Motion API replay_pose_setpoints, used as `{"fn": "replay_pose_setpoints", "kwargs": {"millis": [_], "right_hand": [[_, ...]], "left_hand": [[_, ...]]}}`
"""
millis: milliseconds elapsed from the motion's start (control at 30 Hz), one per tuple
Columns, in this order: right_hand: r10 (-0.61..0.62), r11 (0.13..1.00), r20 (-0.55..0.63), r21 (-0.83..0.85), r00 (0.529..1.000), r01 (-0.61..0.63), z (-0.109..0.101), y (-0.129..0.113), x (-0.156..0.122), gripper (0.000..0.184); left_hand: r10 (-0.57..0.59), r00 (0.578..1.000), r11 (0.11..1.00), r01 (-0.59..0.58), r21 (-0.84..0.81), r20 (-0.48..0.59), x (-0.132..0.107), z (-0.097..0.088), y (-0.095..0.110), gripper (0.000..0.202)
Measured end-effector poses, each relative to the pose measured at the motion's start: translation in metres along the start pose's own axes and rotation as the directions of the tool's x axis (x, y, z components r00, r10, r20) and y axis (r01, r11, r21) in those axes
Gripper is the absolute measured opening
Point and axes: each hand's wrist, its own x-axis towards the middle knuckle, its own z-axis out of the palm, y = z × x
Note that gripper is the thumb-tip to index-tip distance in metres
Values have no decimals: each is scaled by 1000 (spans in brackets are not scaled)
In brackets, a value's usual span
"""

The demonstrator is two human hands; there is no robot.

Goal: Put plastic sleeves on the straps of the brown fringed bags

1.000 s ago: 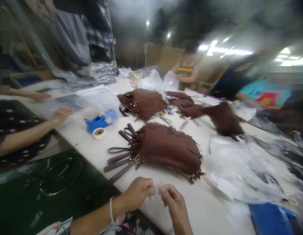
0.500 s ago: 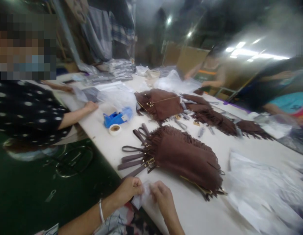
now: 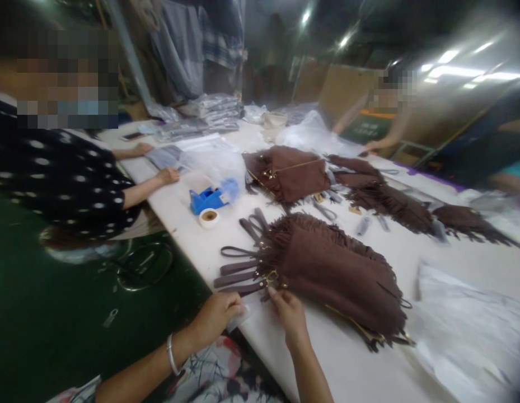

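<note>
Bag [image 3: 335, 268]: brown, fringed, flat on white table [image 3: 327, 364].
Left hand [image 3: 218, 316]: closed on clear plastic scrap [image 3: 239, 321].
Right hand [image 3: 290, 313]: fingertips at bag's gold buckle [image 3: 271, 276]; grip too blurred to tell.

The view comes from a camera worn on the person's head, at the near edge of the long white worktable [image 3: 352, 364], looking forward and down. It faces slantwise across the tabletop, so the table's near edge runs from bottom centre up toward the upper left, with the dark green floor [image 3: 54, 324] filling the lower left. The left hand [image 3: 218, 318] and right hand [image 3: 290, 313] are closest, low in frame, forearms cut by the bottom edge. The brown fringed suede bag [image 3: 331, 268] lies just past them, mid-frame. A co-worker in a black white-dotted top [image 3: 66, 179] is at the left, farther along the same side. The upper right is blurred
</note>
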Motion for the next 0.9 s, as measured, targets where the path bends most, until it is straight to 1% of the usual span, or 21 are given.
{"fn": "replay_pose_setpoints", "kwargs": {"millis": [100,200,333,533,733,800,900], "right_hand": [[-7,988,90,152,996,-7,-5,-5,-14,42],[-9,967,118,252,993,-21,-5,-9,-23,38],[-5,941,149,336,989,-46,1,-11,-26,33],[-34,953,124,303,992,-5,5,-14,-25,36],[-43,952,102,306,994,10,7,-14,-24,37],[-47,950,103,313,994,13,8,-13,-24,37],[-55,956,107,294,993,21,6,-11,-23,38]], "left_hand": [[39,999,994,-39,101,2,-1,-1,2,20],[44,999,985,-46,164,21,-1,2,2,20],[34,998,984,-41,175,44,-2,6,2,19],[17,997,993,-26,119,72,-3,8,5,17],[14,996,993,-25,116,92,-3,11,6,16],[17,996,994,-27,109,84,-3,11,7,17],[-2,999,997,-1,78,40,-4,12,8,17]]}}
